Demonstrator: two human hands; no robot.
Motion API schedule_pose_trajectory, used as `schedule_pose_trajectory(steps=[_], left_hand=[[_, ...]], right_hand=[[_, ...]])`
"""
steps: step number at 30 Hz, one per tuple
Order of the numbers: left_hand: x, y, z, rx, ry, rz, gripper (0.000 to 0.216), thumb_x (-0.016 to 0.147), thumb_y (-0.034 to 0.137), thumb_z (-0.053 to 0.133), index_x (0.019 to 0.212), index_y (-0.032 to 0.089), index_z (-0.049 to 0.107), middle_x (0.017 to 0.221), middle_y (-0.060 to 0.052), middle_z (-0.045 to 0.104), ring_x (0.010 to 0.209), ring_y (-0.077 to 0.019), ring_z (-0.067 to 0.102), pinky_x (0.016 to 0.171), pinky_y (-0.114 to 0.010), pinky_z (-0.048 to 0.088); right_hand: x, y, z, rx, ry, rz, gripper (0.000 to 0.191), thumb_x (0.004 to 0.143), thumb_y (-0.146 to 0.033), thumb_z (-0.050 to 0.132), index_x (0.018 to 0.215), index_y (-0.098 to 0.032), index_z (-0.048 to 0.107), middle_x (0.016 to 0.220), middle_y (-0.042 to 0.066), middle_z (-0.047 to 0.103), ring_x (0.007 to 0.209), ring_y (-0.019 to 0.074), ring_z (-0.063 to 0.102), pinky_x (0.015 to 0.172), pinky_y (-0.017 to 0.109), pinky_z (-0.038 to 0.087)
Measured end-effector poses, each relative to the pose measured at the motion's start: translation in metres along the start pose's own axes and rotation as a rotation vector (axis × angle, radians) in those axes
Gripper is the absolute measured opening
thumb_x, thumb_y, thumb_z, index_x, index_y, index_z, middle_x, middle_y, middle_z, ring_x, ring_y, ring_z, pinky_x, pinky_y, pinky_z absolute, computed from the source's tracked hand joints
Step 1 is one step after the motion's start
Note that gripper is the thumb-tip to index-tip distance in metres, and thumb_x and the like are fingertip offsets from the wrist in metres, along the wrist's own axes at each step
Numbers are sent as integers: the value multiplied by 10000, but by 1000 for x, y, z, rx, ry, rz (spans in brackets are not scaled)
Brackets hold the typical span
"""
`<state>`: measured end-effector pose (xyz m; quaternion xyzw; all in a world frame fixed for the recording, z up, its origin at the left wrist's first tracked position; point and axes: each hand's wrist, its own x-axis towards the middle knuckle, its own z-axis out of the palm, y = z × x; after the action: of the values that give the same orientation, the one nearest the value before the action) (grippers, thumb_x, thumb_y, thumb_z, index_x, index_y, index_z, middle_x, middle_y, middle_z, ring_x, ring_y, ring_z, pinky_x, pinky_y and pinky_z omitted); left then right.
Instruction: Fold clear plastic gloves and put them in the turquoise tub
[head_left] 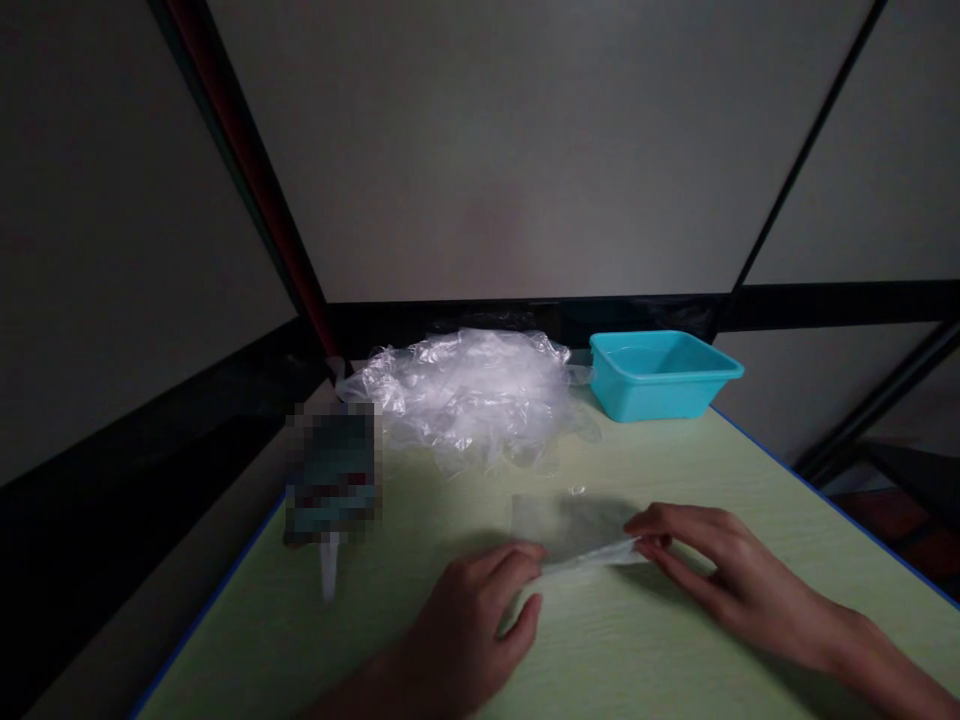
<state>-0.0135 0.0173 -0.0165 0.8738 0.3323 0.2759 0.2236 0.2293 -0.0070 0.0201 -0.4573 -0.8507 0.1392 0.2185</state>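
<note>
A small, clear plastic bag (574, 530) lies flat on the table, with its near edge slightly raised. My right hand (739, 575) pinches the bag's near right corner between thumb and fingers. At the near left corner, the fingertips of my left hand (480, 620) rest on the plastic, while its thumb stands apart, so that hand is open. Beyond both hands, a loose heap of crumpled clear plastic bags (480, 390) spreads over the back of the table.
A turquoise plastic basin (660, 395) stands at the back right of the pale green table (637, 660), which has a blue edge. On the left lies a blurred-out dark item (334, 475) with a white strip (329, 568) sticking out. Panelled walls (525, 150) close off the back and left.
</note>
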Motion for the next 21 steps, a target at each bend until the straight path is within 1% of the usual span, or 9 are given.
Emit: schedule_pose_trajectory(steps=[2, 3, 5, 7, 9, 12, 14, 18, 21], left_hand=[[2, -2, -4, -167, 41, -127, 118, 747, 154, 451, 772, 173, 565, 863, -53, 641, 814, -181, 593, 746, -294, 467], [3, -3, -7, -293, 44, -212, 104, 761, 198, 452, 719, 173, 543, 765, -40, 633, 730, -172, 595, 677, -281, 475], [7, -4, -13, -611, 23, -373, 171, 751, 309, 480, 644, 175, 484, 580, 2, 561, 544, -140, 553, 529, -248, 456], [12, -5, -19, -913, -4, -476, 243, 697, 392, 530, 617, 179, 440, 489, 44, 476, 421, -99, 472, 435, -212, 405], [16, -7, -22, -1048, 30, -566, 272, 639, 400, 581, 599, 178, 428, 466, 64, 435, 386, -75, 419, 411, -194, 378], [22, -11, -22, -1032, 140, -695, 241, 621, 352, 593, 593, 172, 436, 494, 56, 471, 424, -83, 447, 447, -204, 405], [25, -18, -20, -941, 183, -720, 198, 618, 314, 577, 591, 167, 448, 491, 53, 485, 437, -89, 462, 454, -201, 400], [30, -35, -18, -673, 172, -654, 157, 615, 274, 548, 558, 155, 463, 435, 68, 435, 380, -66, 389, 378, -164, 262], [37, -45, -19, -603, 155, -581, 128, 629, 245, 531, 568, 151, 468, 463, 63, 453, 399, -67, 402, 398, -170, 267]], right_hand=[[13, -2, -9, 151, 2, 43, 168, 879, -213, 387, 923, -187, 547, 844, 43, 612, 755, 143, 570, 662, 270, 455], [20, -2, -12, 231, 0, 66, 161, 873, -236, 405, 891, -183, 557, 822, 41, 609, 729, 141, 562, 631, 263, 450], [34, -1, -15, 428, -15, 105, 149, 846, -277, 459, 833, -170, 562, 735, 28, 587, 650, 125, 533, 556, 242, 423], [47, 3, -12, 675, -21, 145, 132, 796, -293, 534, 809, -162, 549, 625, -13, 530, 539, 91, 481, 471, 208, 371], [56, 9, -2, 876, -11, 185, 153, 743, -291, 591, 793, -157, 534, 559, -49, 480, 456, 61, 425, 417, 185, 323], [64, 18, 17, 980, 13, 259, 182, 701, -294, 615, 754, -149, 520, 535, -59, 485, 422, 50, 415, 403, 180, 319], [65, 23, 27, 980, 6, 314, 189, 682, -289, 620, 740, -144, 512, 535, -57, 500, 417, 49, 423, 402, 180, 327], [63, 29, 34, 933, -68, 337, 146, 671, -216, 601, 692, -149, 473, 536, -55, 517, 428, 49, 455, 404, 174, 348], [58, 30, 34, 906, -142, 323, 186, 671, -158, 574, 647, -176, 390, 545, -57, 527, 473, 64, 520, 406, 163, 367]])
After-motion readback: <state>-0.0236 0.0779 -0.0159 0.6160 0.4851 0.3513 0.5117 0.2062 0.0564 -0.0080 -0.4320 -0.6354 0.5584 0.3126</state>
